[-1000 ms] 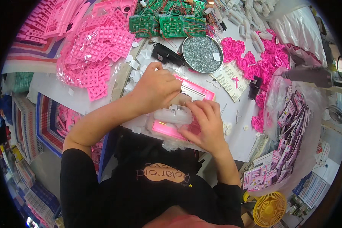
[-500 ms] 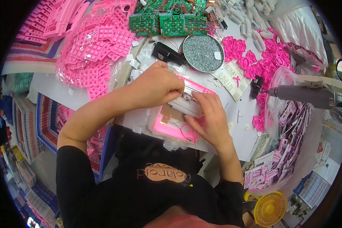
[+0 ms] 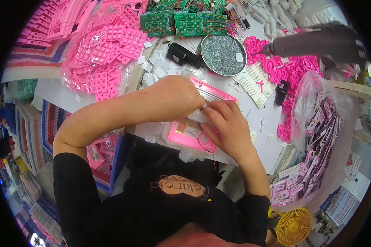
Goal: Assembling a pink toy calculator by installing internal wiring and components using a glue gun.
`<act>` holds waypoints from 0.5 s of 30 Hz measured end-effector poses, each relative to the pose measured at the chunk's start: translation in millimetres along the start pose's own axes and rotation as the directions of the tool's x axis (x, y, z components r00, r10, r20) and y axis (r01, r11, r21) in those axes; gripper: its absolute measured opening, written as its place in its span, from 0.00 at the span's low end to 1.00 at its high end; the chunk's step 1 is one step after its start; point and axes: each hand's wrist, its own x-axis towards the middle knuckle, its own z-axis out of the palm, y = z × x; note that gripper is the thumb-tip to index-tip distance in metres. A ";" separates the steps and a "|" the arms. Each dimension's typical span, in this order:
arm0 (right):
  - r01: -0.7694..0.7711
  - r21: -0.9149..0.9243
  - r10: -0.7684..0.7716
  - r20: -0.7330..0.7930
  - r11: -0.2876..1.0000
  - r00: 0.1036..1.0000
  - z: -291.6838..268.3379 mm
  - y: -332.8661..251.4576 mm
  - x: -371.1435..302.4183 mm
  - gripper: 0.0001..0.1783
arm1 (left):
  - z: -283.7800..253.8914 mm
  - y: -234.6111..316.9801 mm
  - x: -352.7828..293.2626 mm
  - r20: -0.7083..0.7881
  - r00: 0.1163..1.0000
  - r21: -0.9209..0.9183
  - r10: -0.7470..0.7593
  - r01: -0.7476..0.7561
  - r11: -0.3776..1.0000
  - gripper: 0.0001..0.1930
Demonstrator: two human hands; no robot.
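Observation:
Both hands meet over a pink plastic casing [image 3: 192, 138] lying on the worktable, with a clear window and a round part showing in its near half. A whitish plastic part [image 3: 198, 117] sits across the casing, mostly covered by my fingers. My right hand [image 3: 228, 126] grips this part from the right, thumb on the near side and fingertips on top. My left hand [image 3: 179, 98] is closed, its fingertips brought down close to the right fingertips. Something small and dark shows between them, too hidden to name.
Beyond the hands stand a round tin of small screws [image 3: 223, 55], a black plastic part [image 3: 184, 56] and green circuit boards [image 3: 200, 24]. Pink keypad pieces [image 3: 107, 49] heap at left, pink rings [image 3: 294, 78] at right. A grey power screwdriver [image 3: 313, 43] hangs over the rings.
My left hand has turned over, knuckles up, and come closer to the right fingertips. The right fingers have curled in. The grey screwdriver has swung up and away from me.

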 end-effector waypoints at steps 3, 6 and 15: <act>-0.011 -0.067 0.013 0.026 0.998 1.000 -2.3 -9.6 1.8 0.20 | 5.9 2.8 -4.6 -0.051 0.969 -0.296 -0.243 0.217 0.930 0.09; -0.019 -0.121 0.019 0.006 0.993 1.000 -2.5 -16.8 4.0 0.19 | 7.1 1.4 2.2 -0.027 0.955 -0.402 -0.295 0.259 0.878 0.09; 0.104 -0.487 -0.051 0.120 0.867 0.991 -12.7 -33.9 8.1 0.20 | -0.6 -8.8 16.4 0.154 0.940 -0.476 -0.303 0.339 0.811 0.09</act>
